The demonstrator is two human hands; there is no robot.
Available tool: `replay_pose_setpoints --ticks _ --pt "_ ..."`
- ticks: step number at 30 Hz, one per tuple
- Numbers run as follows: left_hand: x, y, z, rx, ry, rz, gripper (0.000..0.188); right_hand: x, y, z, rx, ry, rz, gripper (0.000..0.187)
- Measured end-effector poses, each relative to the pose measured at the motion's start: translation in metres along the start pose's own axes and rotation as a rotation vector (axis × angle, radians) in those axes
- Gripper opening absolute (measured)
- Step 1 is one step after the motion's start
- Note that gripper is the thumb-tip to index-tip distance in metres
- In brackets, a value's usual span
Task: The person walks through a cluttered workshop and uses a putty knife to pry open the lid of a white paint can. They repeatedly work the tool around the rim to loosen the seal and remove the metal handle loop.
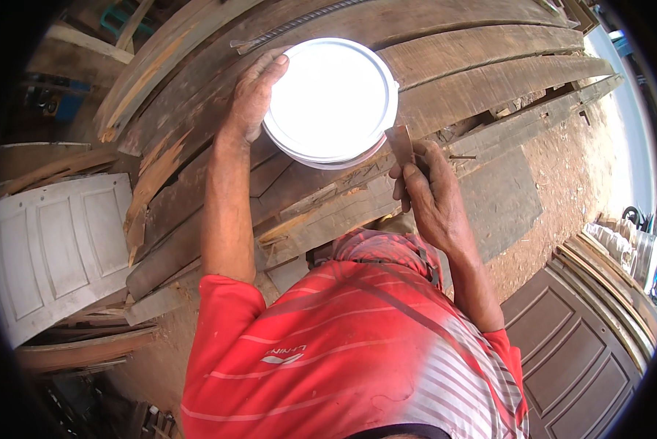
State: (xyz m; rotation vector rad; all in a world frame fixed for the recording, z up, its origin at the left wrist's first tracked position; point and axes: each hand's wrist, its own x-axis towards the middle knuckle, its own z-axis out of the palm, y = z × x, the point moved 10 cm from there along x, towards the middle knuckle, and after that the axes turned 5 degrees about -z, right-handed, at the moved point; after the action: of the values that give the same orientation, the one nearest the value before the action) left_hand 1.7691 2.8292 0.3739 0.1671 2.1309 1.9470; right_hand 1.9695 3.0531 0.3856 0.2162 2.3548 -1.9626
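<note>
White plastic makes up the round tub [333,161], held out ahead of the person above a stack of weathered planks; whether its base rests on the wood or is carried clear of it cannot be told. Its lid [328,95] is on, the top washed out by glare. As far as shows, the rim sits closed all round, with no contents in sight, so the lid looks unlifted and any opening of it would be wholly left to do.

At the tub's left side, the left hand [251,99] grips the edge, thumb laid over the lid's border, the other fingers curled around the wall and partly hidden. Opposite, the right hand [427,183] pinches a flat, scraper-like blade [401,144] between thumb and fingers, its end at the rim's lower right; whether it has slipped under the lip cannot be made out.

Beneath and beyond lie the planks [482,47], with a ribbed steel bar [299,23] along the far side. Farther out, a white panelled door [61,249] lies at left and a brown panelled door [573,355] at lower right.
</note>
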Motion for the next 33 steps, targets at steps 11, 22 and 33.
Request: replay_pose_setpoints --ticks 11,22,33 --pt "-0.07 -0.016 0.007 0.009 0.347 -0.12 0.064 0.015 0.002 -0.023 -0.159 -0.061 -0.063 0.034" --pt "-0.067 -0.01 0.006 0.269 0.304 -0.122 0.06 0.022 -0.007 -0.035 -0.456 -0.084 -0.049 0.028" --pt "-0.013 0.04 0.042 0.604 -0.109 0.18 0.055 0.001 -0.045 -0.028 -0.533 0.154 0.023 0.02"
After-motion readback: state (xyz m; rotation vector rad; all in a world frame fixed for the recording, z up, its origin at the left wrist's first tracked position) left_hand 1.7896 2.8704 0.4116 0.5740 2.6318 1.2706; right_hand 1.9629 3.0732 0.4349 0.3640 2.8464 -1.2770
